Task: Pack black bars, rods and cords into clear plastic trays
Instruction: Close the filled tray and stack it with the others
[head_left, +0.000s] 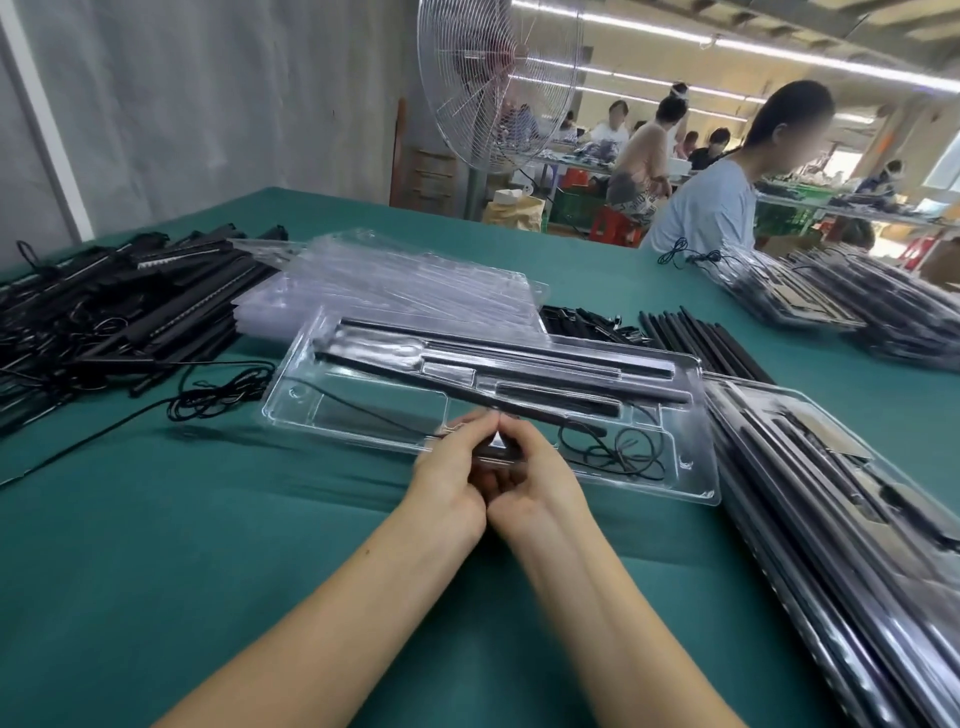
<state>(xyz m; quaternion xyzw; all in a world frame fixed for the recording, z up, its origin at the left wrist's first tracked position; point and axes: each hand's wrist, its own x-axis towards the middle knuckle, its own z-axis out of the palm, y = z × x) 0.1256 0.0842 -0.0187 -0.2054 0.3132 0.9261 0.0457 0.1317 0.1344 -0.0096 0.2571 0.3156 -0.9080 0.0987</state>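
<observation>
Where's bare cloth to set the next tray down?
Bare green cloth lies near-left, between the loose cord and the left forearm. Another patch lies between the empty tray stack and the far packed stack. Crowded: bar pile left, packed trays right.

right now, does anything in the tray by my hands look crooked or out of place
Yes: one long black bar lies slanted across the clear tray, crossing its ridges, while the bar behind it sits straight in its slot. It looks not yet seated.
</observation>
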